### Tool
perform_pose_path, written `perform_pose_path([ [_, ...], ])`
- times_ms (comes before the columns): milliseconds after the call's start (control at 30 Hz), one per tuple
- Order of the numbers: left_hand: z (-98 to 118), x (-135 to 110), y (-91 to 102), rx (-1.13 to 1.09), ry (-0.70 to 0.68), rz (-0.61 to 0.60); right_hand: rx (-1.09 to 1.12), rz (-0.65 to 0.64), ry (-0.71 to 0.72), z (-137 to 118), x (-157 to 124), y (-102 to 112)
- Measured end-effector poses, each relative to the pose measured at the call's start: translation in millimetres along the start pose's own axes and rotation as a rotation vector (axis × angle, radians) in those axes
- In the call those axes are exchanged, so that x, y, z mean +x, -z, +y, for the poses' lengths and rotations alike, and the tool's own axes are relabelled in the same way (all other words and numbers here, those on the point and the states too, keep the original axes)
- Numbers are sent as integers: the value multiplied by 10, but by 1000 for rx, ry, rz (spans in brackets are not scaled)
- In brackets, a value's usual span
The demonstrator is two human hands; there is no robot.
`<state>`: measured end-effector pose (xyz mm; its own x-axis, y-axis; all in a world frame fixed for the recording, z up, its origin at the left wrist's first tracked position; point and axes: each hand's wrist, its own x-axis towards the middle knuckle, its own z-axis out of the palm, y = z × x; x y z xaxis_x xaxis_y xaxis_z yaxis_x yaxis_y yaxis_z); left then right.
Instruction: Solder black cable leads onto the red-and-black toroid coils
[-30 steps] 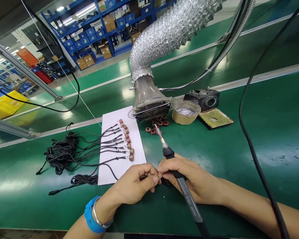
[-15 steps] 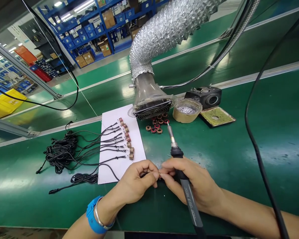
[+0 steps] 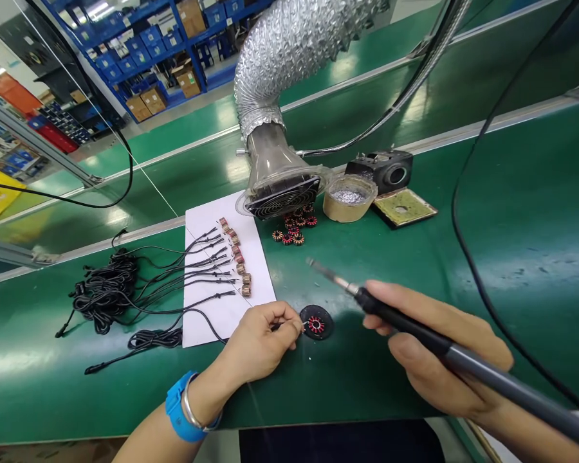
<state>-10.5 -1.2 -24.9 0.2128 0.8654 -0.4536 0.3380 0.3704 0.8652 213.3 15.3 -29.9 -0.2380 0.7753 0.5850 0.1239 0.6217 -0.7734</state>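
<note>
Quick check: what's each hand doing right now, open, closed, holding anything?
Left hand: closed, fingertips pinching a black cable beside the red-wound ring.
Right hand: closed around the soldering iron.

Head-worn camera, close above green bench (image 3: 270, 399), facing forward and down, horizon tilted.

Glare on green bench (image 3: 511, 273); iron tip (image 3: 321, 269) apparently blurred.

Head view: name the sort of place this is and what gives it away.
Probably an electronics assembly workshop: the right hand holds what looks like a soldering iron, a silver duct reaches down to the bench, and blue shelving with boxes stands behind.
</note>
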Motion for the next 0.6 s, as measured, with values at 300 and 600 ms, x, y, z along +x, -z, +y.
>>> perform_pose_path([
  [300,4,10,-41,39,-28,-4,47,8,-102,40,-176,21],
  [600,24,12,-39,36,-38,-8,4,13,-89,29,-135,4],
])
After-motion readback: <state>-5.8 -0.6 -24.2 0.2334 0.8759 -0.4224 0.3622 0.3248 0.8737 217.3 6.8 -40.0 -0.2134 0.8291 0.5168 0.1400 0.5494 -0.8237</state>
